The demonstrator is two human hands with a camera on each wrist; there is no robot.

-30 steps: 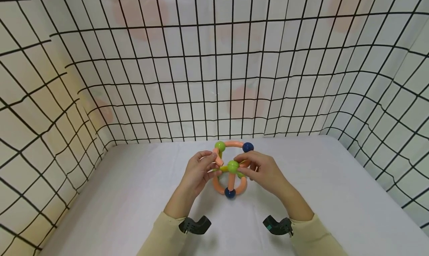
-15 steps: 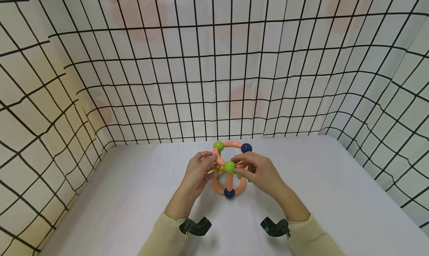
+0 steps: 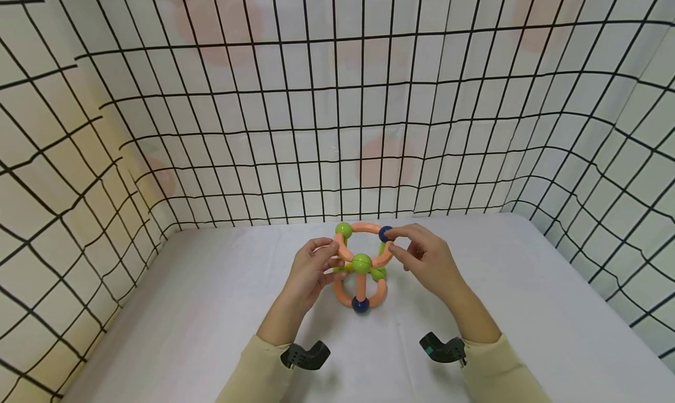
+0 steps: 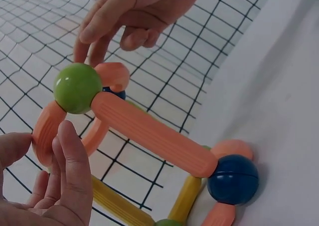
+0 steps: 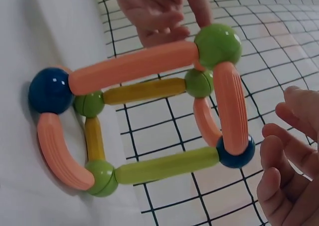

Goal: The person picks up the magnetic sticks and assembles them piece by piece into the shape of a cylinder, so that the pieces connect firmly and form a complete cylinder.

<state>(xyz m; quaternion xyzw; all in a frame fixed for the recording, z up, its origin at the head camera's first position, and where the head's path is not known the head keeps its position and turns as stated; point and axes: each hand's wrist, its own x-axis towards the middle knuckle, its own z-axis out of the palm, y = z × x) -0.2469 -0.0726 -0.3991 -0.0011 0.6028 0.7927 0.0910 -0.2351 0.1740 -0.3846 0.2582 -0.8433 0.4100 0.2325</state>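
Observation:
A frame of balls and rods, like a magnetic building toy, stands on the white surface. At its near top corner a green ball (image 3: 362,263) joins an upright orange rod (image 4: 154,133) and curved orange rods. My left hand (image 3: 311,269) pinches the left curved orange rod (image 4: 48,132) between thumb and fingers. Close to the upper blue ball (image 5: 236,152) and the right curved orange rod (image 5: 231,106), my right hand (image 3: 431,263) has loosely bent fingers. In the right wrist view a gap shows between them and the frame. Another blue ball (image 3: 360,304) sits at the bottom front.
A white cloth-covered surface (image 3: 211,309) lies beneath the toy. Black grid netting (image 3: 337,127) rises behind it and on both sides. Each forearm bears a dark wrist camera, such as the left one (image 3: 306,355).
The near green ball has shifted slightly left, closing the gap to the left curved rod. My right hand has released that ball and moved right and back towards the upper blue ball.

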